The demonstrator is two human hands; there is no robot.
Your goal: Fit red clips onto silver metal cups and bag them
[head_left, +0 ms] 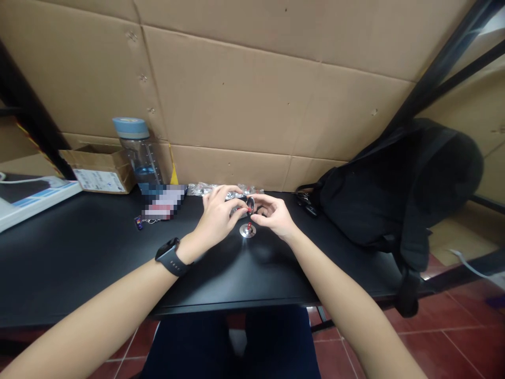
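Here, bare hands meet above a black desk: the left hand pinches a red fitting on a small metal disc, thumb against forefinger, while the right hand grips the disc's rim between thumb and curled fingers. The disc stands on edge between the two hands, clear of the surface. Just below the hands, a second metal disc with a red piece lies flat. Both look light, stiff and thin, their polished faces probably slippery; the rim or the red part seems the surest hold. Behind the hands lie clear plastic packets, their shiny contents too small to identify. Beyond the left hand, an open cardboard box keeps its inside hidden, and a blue-lidded water bottle shows a bluish layer, perhaps liquid.
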